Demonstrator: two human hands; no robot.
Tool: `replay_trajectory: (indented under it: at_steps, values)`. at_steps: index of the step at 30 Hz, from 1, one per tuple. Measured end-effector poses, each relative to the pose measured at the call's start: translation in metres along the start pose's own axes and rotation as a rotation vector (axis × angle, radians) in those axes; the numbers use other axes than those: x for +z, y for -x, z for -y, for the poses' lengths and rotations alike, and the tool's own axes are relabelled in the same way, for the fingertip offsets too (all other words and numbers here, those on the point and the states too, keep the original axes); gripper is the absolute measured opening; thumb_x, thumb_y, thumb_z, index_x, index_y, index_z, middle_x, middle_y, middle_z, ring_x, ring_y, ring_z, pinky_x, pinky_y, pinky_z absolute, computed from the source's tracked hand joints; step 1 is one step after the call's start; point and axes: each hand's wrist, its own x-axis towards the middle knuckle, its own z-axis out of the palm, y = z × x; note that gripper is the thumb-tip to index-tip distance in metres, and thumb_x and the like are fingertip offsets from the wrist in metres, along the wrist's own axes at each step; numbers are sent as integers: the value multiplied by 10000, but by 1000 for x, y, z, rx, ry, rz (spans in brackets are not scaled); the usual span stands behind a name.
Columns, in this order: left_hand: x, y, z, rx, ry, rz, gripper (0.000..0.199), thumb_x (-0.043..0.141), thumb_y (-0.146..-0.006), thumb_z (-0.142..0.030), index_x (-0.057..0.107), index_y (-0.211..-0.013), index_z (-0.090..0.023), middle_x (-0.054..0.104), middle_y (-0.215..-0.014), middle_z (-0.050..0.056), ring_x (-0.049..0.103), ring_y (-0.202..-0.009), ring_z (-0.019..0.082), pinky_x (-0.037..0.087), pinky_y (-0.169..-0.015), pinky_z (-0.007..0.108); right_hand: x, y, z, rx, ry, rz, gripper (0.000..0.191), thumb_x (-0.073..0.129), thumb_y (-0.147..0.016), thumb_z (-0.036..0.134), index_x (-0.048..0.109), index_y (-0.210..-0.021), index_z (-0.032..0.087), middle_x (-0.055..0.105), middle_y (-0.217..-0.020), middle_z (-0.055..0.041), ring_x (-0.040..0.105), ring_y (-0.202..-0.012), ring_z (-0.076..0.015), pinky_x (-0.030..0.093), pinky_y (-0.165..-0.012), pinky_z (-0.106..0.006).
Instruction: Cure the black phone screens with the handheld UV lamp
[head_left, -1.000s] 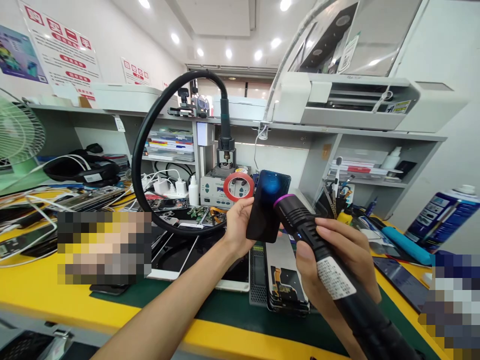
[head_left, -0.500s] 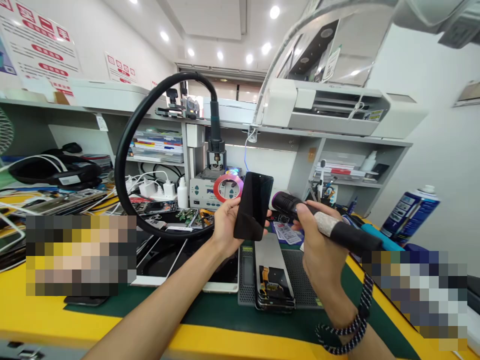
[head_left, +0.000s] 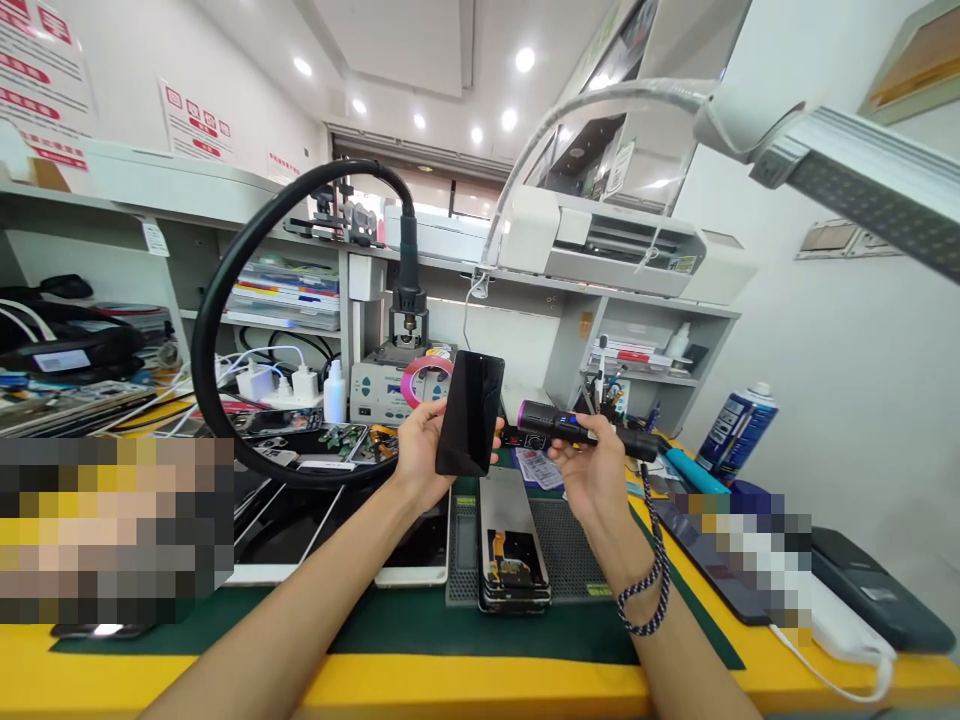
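Note:
My left hand [head_left: 425, 452] is closed around a black smartphone [head_left: 470, 413], its dark, glossy screen tilted toward me. To the right of the phone, my right hand [head_left: 598, 470] grips a black flashlight [head_left: 553, 421] with a purple ring at its head, which points left toward the phone without touching it. My right thumb lies along the flashlight's body, close to a small blue-lit spot. A patterned cord [head_left: 655, 590] runs from the flashlight's tail and loops about my right wrist. Below both hands sits a stack of opened phones [head_left: 515, 545] on a grey perforated mat [head_left: 570, 545].
A thick black hose [head_left: 206, 340] curves up at left to a boxed device [head_left: 367, 393]. Tablets [head_left: 412, 560] lie left of the stack. A blue spray can [head_left: 739, 430] and a white power strip [head_left: 840, 625] are at right; a lamp arm [head_left: 757, 135] hangs above.
The view has turned to the right. My right hand has rolled over and shifted its hold, so the flashlight's button side now shows. The phone remains in my left hand.

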Motion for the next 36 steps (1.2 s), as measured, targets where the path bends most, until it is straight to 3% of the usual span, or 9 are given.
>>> replay_trajectory:
  at_steps: [7, 15, 26, 32, 36]
  values:
    - [-2, 1, -2, 0, 38, 8, 507, 462, -888, -403, 747, -1055, -18, 741, -1071, 247, 740, -797, 332, 613, -704, 470, -2, -9, -7, -27, 43, -13, 317, 613, -975, 429, 603, -1123, 149, 619, -995, -30, 606, -798, -116, 556, -685, -265]
    - [-7, -2, -3, 3, 109, 41, 509, 422, -904, -408, 751, -1024, -39, 756, -986, 228, 740, -784, 325, 609, -676, 455, -1, -10, -13, -165, 152, -12, 284, 623, -974, 399, 608, -1092, 142, 616, -949, -16, 591, -747, -96, 541, -641, -235]
    - [-17, -6, -7, 35, 147, 133, 488, 477, -882, -440, 751, -981, -48, 755, -960, 217, 711, -702, 270, 591, -659, 397, -10, -27, -15, -135, 444, -21, 341, 626, -968, 412, 596, -1189, 153, 624, -1120, -61, 632, -938, -158, 582, -804, -337]
    - [-16, -5, -11, -2, 161, 87, 508, 427, -909, -423, 741, -999, -33, 752, -971, 233, 734, -763, 310, 600, -670, 429, 0, -38, -21, -28, 768, 159, 377, 627, -964, 438, 597, -1210, 154, 621, -1176, -77, 631, -1015, -185, 576, -875, -389]
    - [-14, -3, -17, -22, 193, 71, 507, 404, -943, -410, 735, -1022, -34, 750, -1001, 240, 739, -771, 304, 602, -671, 426, 17, -50, -27, -35, 957, 306, 383, 630, -962, 434, 595, -1225, 158, 614, -1207, -80, 626, -1051, -198, 569, -905, -409]
